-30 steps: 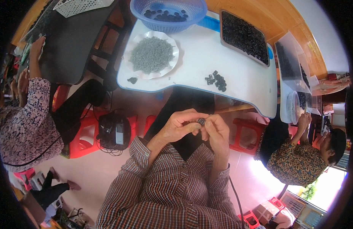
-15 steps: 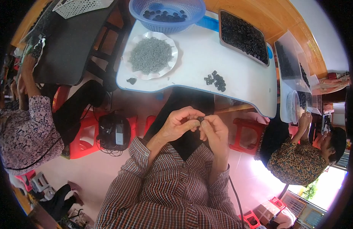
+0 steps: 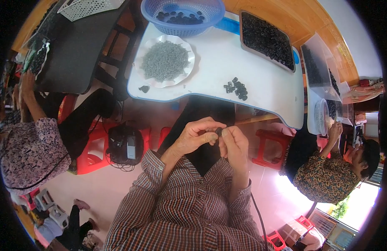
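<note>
Dark grey, small piece point(image 3: 219, 131) at the fingertips of 2 hands, over the lap.
Left hand point(image 3: 197, 136) and right hand point(image 3: 234, 144) each close to a narrow pinch on it, thumb against finger; whether the curled fingers hide anything more, I cannot tell. For good control, both pinches seem best light and steady, the piece turned by fingertips alone, since something so small could easily slip. Beyond the near edge of the white surface point(image 3: 214, 62) lies a loose heap of black pieces point(image 3: 237, 89), with a dark scrap point(image 3: 144, 88) well to its left. Farther in stands a scalloped white plate point(image 3: 191, 69) of slender grey pieces point(image 3: 164, 62); at the far side, a tray point(image 3: 242, 37) of black parts point(image 3: 266, 39) and a blue perforated basket point(image 3: 149, 21) holding dark pieces.
</note>
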Available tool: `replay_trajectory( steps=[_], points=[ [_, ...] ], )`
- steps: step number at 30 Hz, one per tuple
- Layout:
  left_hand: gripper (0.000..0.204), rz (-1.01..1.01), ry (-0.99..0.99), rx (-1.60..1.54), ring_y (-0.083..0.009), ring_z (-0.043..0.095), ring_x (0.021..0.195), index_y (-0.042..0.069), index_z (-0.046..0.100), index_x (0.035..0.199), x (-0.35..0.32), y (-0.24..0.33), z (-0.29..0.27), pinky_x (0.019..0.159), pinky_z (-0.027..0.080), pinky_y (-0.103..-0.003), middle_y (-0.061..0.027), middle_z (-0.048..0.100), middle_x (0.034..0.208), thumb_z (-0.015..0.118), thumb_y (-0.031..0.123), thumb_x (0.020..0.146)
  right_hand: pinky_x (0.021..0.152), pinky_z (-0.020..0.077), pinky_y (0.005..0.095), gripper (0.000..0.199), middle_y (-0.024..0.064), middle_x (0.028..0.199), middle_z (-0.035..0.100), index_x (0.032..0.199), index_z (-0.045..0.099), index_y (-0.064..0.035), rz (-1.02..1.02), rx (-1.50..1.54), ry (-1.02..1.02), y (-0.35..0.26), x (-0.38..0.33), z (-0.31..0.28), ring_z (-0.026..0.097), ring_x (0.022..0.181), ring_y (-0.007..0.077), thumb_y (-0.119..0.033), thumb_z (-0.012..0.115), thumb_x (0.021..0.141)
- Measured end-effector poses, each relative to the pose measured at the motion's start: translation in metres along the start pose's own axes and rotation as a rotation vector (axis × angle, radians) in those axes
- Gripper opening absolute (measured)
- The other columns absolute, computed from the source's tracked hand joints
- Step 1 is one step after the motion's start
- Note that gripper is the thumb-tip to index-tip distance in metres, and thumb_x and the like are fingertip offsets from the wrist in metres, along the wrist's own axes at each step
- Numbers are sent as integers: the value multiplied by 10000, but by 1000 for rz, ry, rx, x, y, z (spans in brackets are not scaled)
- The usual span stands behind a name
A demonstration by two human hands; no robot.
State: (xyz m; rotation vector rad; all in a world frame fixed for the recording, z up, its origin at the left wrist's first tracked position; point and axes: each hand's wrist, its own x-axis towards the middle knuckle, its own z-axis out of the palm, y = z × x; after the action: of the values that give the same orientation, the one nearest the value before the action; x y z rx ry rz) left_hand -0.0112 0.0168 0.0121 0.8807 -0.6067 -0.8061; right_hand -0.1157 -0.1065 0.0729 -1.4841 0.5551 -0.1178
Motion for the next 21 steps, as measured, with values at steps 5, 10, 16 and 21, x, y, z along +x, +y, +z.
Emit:
replay_trajectory(
  steps=[5,10,16,21],
  points=[
    [308,13,5,-14,-82,534,726,2,621,1178,0,-6,-3,659,459,-205,-23,519,882,633,32,872,434,372,179,174,16,699,551,899,520,-19,-86,-38,-37,4,-1,4,463,490,36,-164,488,989],
    [321,-29,-6,4,-85,527,743,8,626,1176,0,1,-3,673,452,-211,-22,524,890,642,21,856,441,376,183,156,15,694,550,879,525,-17,-87,-28,-65,8,-1,4,462,496,34,-129,491,983],
    [338,96,18,193,-84,511,739,15,655,1129,0,6,-3,653,416,-207,-31,550,916,688,-18,794,434,361,190,190,1,645,529,836,527,-23,-50,-53,-44,6,-4,3,446,481,33,-144,500,981],
    [304,83,-13,240,-90,540,749,-1,665,1090,-1,5,-5,651,445,-207,-41,559,918,691,-29,788,430,337,190,199,-12,633,507,822,521,-32,-55,-44,-76,7,-4,0,418,478,27,-148,498,981]
  ],
)
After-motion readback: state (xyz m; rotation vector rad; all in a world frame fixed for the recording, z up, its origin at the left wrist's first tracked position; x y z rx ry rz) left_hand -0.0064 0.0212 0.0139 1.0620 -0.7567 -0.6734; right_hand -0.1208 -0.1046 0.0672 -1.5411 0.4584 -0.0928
